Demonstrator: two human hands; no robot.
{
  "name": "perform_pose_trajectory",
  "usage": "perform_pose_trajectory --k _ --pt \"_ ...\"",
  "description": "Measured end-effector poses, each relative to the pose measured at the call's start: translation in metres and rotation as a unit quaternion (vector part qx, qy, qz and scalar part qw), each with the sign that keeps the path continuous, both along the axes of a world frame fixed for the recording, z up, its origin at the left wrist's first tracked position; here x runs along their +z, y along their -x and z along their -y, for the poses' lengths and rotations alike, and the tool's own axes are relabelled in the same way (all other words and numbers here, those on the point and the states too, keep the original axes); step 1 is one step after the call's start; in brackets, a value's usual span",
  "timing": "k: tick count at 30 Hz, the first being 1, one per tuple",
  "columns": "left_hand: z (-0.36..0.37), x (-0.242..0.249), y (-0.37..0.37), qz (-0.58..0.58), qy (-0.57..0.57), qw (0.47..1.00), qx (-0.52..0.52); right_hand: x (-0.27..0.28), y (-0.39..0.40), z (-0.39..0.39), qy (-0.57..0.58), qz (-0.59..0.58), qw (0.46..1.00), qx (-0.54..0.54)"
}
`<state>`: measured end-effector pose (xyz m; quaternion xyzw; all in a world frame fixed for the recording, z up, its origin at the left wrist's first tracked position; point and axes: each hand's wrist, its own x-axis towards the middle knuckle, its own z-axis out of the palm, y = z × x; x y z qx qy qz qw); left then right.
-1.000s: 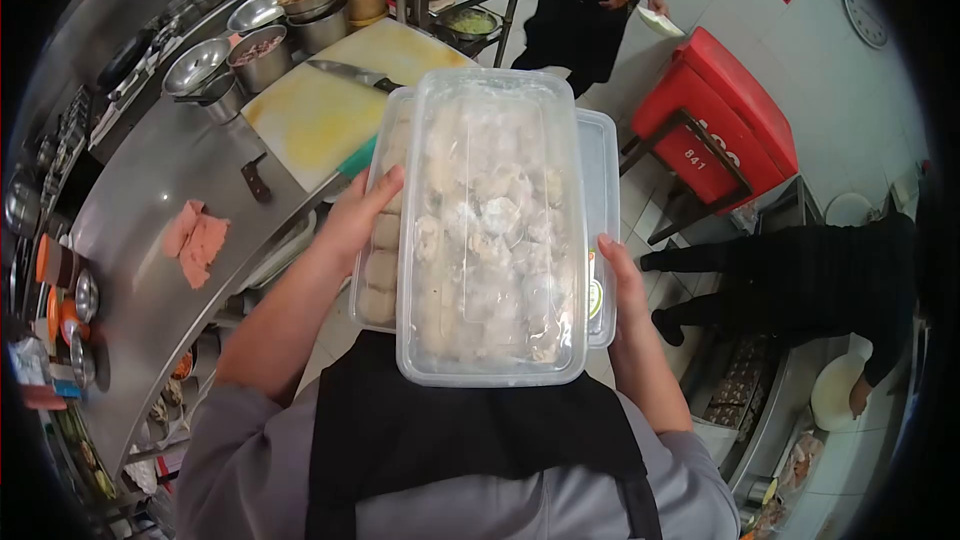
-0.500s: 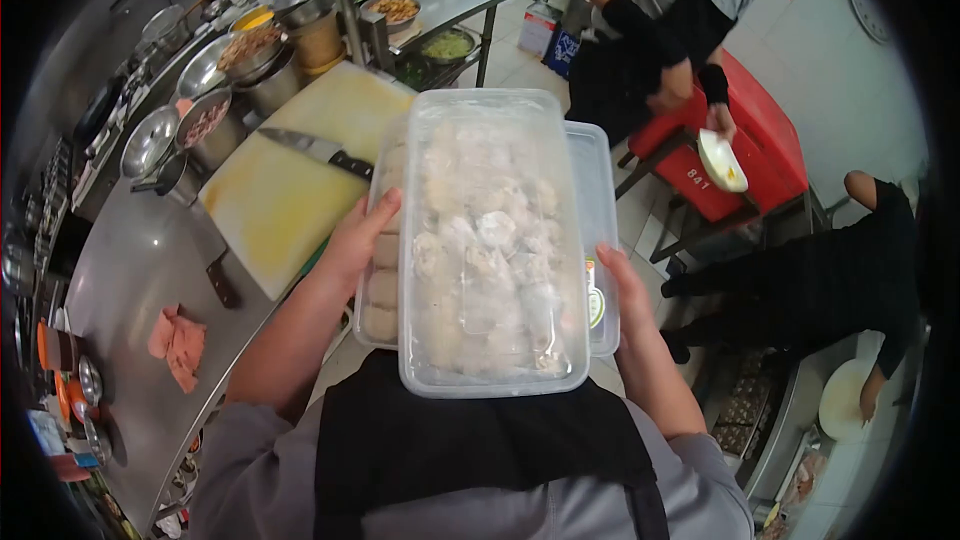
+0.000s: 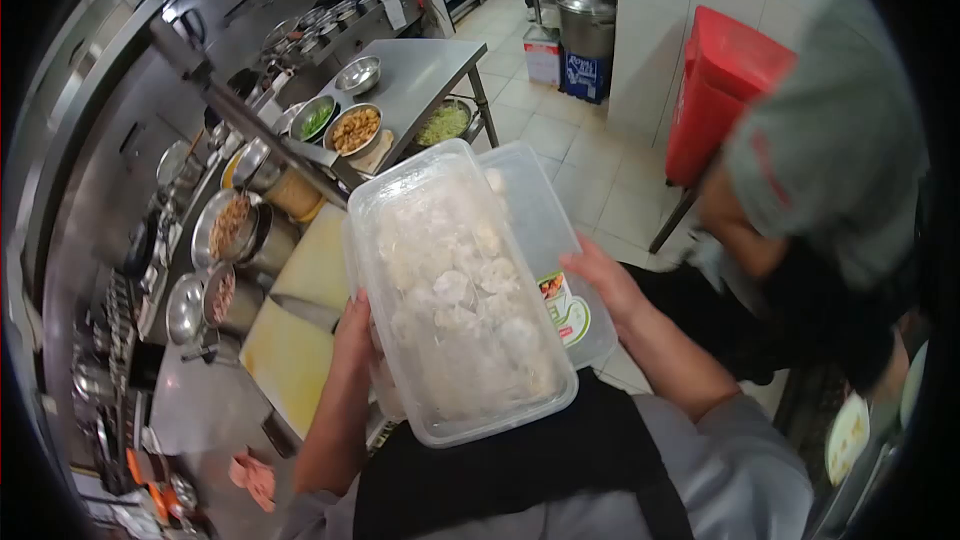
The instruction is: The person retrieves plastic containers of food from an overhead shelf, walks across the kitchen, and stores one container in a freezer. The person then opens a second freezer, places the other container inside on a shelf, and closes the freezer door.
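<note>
In front of my apron I carry stacked plastic food containers. The upper container (image 3: 455, 290) has a cloudy lid, with pale, lumpy pieces showing through it, perhaps dumplings. Beneath it, turned at an angle, lies a lower container (image 3: 535, 200) with a green and white label (image 3: 566, 312) at its right side. My left hand (image 3: 357, 345) grips the left side of the stack, its fingers mostly hidden underneath. On the right, my right hand (image 3: 605, 285) is closed around the lower container's edge, thumb on top.
Left is a steel counter (image 3: 190, 395) with a yellow cutting board (image 3: 285, 365), a pink cloth (image 3: 253, 480) and metal bowls (image 3: 185, 308). Ahead stands another steel table (image 3: 420, 75) with food bowls. A person in grey (image 3: 830, 150) is close at right, by a red bin (image 3: 710, 90).
My view has turned, bringing more floor and the far kitchen into sight. The stack has tilted, with more of the lower container showing. The person in grey has come nearer at right.
</note>
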<state>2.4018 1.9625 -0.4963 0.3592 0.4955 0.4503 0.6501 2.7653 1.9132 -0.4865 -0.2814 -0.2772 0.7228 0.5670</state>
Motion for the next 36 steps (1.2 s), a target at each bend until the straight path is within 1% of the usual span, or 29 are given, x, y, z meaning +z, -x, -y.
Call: perform_pose_trajectory --k 1,2,3,6,9,10,16,19,21,22,25,26,28,30,33,34,36 --pt "-0.014 -0.003 -0.002 -0.002 -0.011 1.000 -0.006 -0.002 -0.002 -0.017 -0.011 -0.003 1.000 0.008" --pt "-0.028 -0.002 -0.005 -0.001 -0.023 1.000 -0.015 0.007 -0.006 -0.029 0.008 -0.016 1.000 0.025" --pt "-0.055 -0.002 -0.011 0.009 -0.044 0.999 -0.027 0.009 -0.010 -0.048 0.013 -0.003 1.000 0.007" --pt "-0.111 -0.005 -0.033 0.046 -0.029 0.998 -0.023 0.020 -0.027 -0.097 0.040 0.042 0.998 -0.022" --pt "-0.151 0.003 -0.053 0.086 0.001 0.994 -0.062 0.038 -0.044 -0.130 0.049 0.057 0.997 -0.031" --pt "-0.171 0.003 -0.064 0.086 -0.008 0.994 -0.063 0.041 -0.053 -0.145 0.053 0.056 0.996 -0.040" --pt "-0.250 -0.004 -0.131 0.085 -0.035 0.994 -0.066 0.026 -0.121 -0.221 0.052 0.074 0.995 -0.047" --pt "-0.285 -0.009 -0.184 0.088 -0.018 0.995 -0.051 0.016 -0.174 -0.271 0.047 0.074 0.996 -0.026" --pt "-0.308 -0.003 -0.225 0.093 -0.004 0.994 -0.052 0.007 -0.218 -0.308 0.047 0.066 0.997 -0.010" --pt "-0.319 0.000 -0.253 0.073 -0.037 0.996 -0.029 0.003 -0.240 -0.330 0.050 0.057 0.997 -0.006" --pt "-0.349 0.025 -0.322 0.032 -0.019 0.999 0.023 0.012 -0.296 -0.385 0.065 0.040 0.997 0.019" --pt "-0.366 0.022 -0.338 0.066 -0.019 0.998 0.008 0.019 -0.317 -0.404 0.067 0.044 0.996 0.027" --pt "-0.386 0.031 -0.370 0.066 -0.020 0.998 0.013 0.026 -0.347 -0.440 0.055 0.044 0.996 0.050" --pt "-0.401 0.039 -0.377 0.037 -0.040 0.999 0.004 0.031 -0.359 -0.469 0.046 0.035 0.996 0.073" --pt "-0.437 0.044 -0.384 0.053 -0.027 0.998 0.014 0.025 -0.372 -0.516 0.036 0.010 0.995 0.095" --pt "-0.450 0.048 -0.386 0.033 -0.026 0.999 0.021 0.022 -0.373 -0.531 0.031 0.003 0.995 0.098" --pt "-0.475 0.058 -0.399 0.040 -0.028 0.998 0.031 0.020 -0.376 -0.565 0.024 0.000 0.994 0.105"
